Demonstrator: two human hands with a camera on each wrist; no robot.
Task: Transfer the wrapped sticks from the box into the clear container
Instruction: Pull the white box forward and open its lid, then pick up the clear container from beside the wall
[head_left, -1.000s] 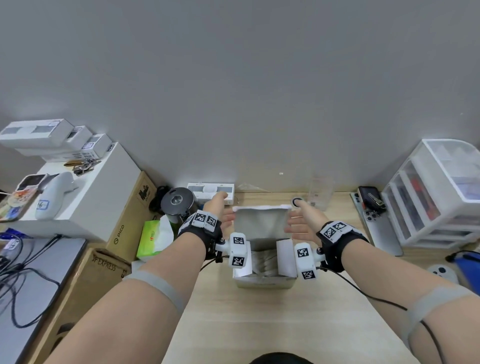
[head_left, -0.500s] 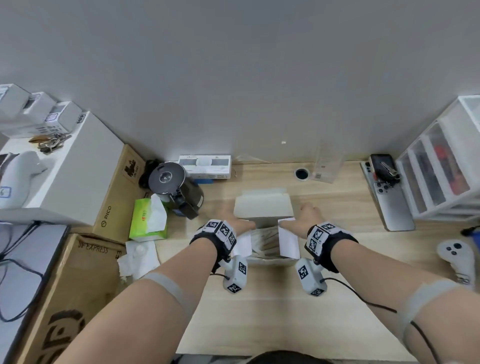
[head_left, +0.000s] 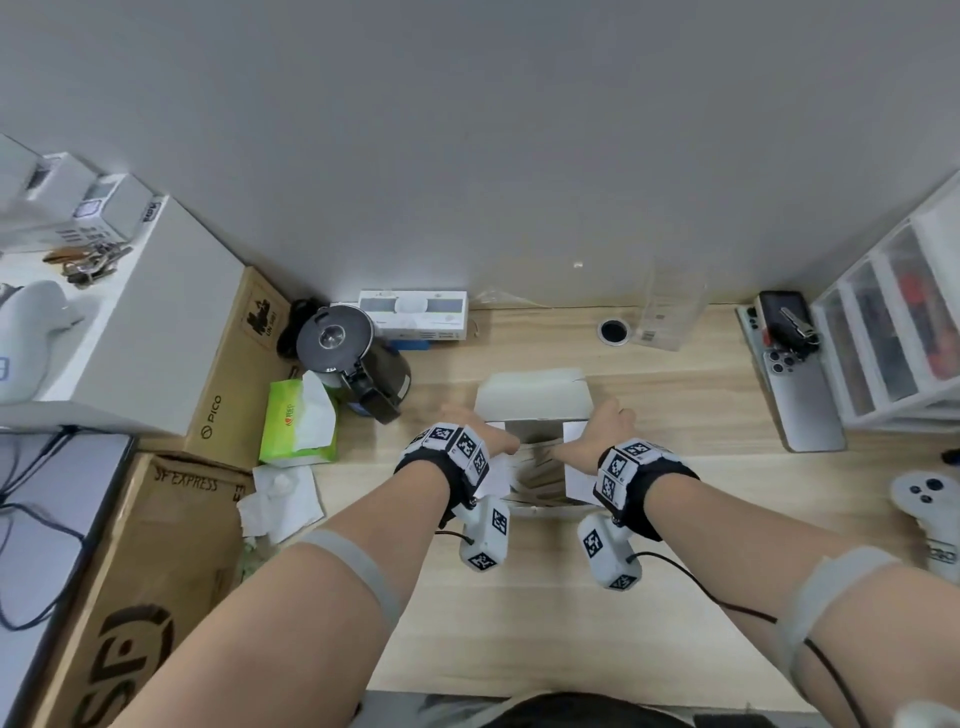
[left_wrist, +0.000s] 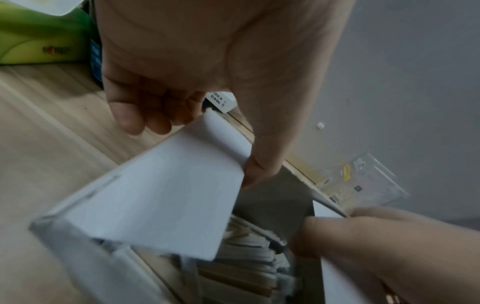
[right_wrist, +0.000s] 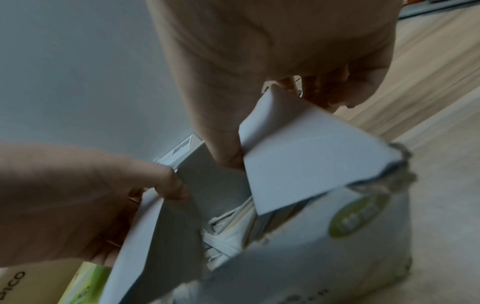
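A white cardboard box (head_left: 535, 397) stands open in the middle of the wooden table, its rear flap folded back. Paper-wrapped sticks (head_left: 540, 467) lie packed inside, also seen in the left wrist view as wrapped sticks (left_wrist: 246, 253). My left hand (head_left: 491, 439) pinches the left side flap (left_wrist: 161, 197), thumb inside and fingers outside. My right hand (head_left: 597, 431) pinches the right side flap (right_wrist: 306, 156) the same way. The clear container (head_left: 670, 312) stands upright by the back wall, beyond and to the right of the box.
A black kettle (head_left: 353, 358) and a green tissue pack (head_left: 298, 421) sit left of the box. A phone (head_left: 800, 395), a white drawer unit (head_left: 893, 332) and a game controller (head_left: 930, 499) are on the right. A cable hole (head_left: 614, 331) lies beside the clear container.
Both hands let go of the raised rear flap, which now lies folded back, and came down onto the two side flaps. The head view tilted downward.
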